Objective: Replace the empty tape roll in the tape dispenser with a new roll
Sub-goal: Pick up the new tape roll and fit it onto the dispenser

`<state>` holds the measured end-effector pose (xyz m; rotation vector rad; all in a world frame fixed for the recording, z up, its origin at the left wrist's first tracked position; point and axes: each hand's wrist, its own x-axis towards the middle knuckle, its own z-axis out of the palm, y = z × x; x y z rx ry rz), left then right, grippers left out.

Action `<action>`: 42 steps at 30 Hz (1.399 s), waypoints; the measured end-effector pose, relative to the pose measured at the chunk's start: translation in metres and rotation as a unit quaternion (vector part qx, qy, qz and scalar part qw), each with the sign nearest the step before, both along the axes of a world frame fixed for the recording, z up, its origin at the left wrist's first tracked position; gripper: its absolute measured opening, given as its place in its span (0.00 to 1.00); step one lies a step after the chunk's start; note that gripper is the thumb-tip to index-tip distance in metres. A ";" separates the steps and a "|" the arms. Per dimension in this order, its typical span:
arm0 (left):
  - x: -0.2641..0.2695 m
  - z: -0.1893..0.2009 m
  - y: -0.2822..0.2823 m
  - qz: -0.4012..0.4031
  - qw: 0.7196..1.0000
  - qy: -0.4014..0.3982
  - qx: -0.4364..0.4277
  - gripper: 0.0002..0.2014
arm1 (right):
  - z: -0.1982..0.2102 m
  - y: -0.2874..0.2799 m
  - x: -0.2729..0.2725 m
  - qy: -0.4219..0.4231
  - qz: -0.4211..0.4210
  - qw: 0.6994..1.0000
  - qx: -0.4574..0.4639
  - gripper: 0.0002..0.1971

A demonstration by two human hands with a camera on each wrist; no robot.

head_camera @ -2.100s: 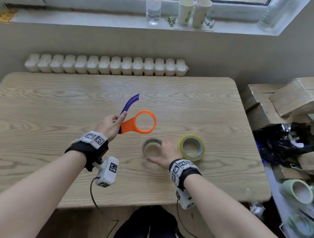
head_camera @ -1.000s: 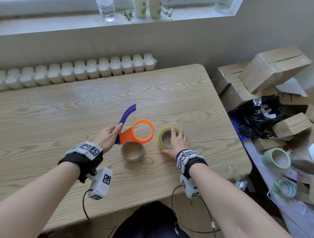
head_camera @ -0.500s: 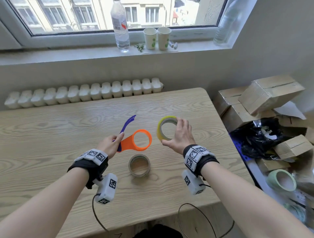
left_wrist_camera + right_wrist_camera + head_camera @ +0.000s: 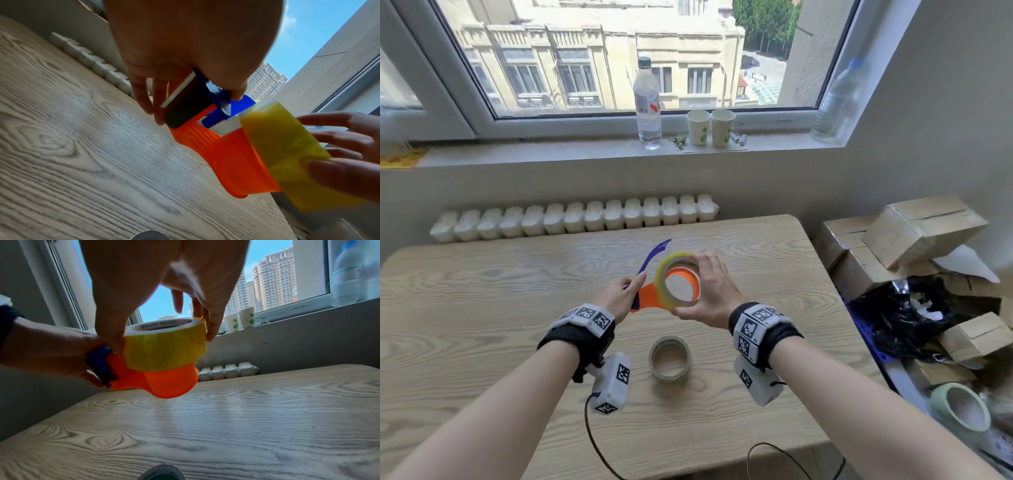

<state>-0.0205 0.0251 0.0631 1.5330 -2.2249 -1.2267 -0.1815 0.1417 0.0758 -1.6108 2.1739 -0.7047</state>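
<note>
My left hand (image 4: 625, 294) grips the tape dispenser (image 4: 649, 296) by its blue handle end and holds it just above the wooden table (image 4: 482, 308). The dispenser's orange ring (image 4: 170, 384) is tilted. My right hand (image 4: 717, 291) holds the new yellow tape roll (image 4: 661, 274) by its outer edge, thumb on one side and fingers on the other. The roll (image 4: 164, 350) sits at an angle on top of the orange ring, partly over it. In the left wrist view the serrated cutter (image 4: 176, 91) shows under my fingers. The empty roll (image 4: 669, 375) lies flat on the table nearer me.
Cardboard boxes (image 4: 914, 233), a black bag (image 4: 900, 315) and a green tape roll (image 4: 959, 407) crowd the floor right of the table. A radiator (image 4: 571, 219) runs behind the table. A bottle (image 4: 648, 102) and paper cups (image 4: 710, 128) stand on the sill.
My right hand lifted the yellow roll off the table and carried it left onto the dispenser's orange ring. My left hand kept its grip on the dispenser. The empty roll stayed put.
</note>
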 end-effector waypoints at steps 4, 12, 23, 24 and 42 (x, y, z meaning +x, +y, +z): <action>0.004 -0.002 0.000 -0.018 1.000 0.019 -0.005 0.26 | -0.003 0.000 0.004 0.030 0.026 0.999 0.001 0.51; 0.004 0.005 0.007 -0.013 0.995 0.096 0.034 0.26 | -0.004 0.002 0.001 0.023 0.037 0.999 0.005 0.53; 0.002 0.018 0.002 -0.003 0.988 0.133 0.075 0.17 | 0.010 -0.006 0.000 -0.061 0.004 0.996 0.058 0.59; 0.002 0.021 0.002 -0.016 0.989 0.128 0.069 0.16 | 0.013 -0.008 0.000 -0.061 -0.003 0.996 0.064 0.53; 0.018 0.055 -0.012 0.033 0.978 0.159 0.135 0.34 | 0.027 -0.024 -0.005 -0.026 -0.070 0.993 0.086 0.14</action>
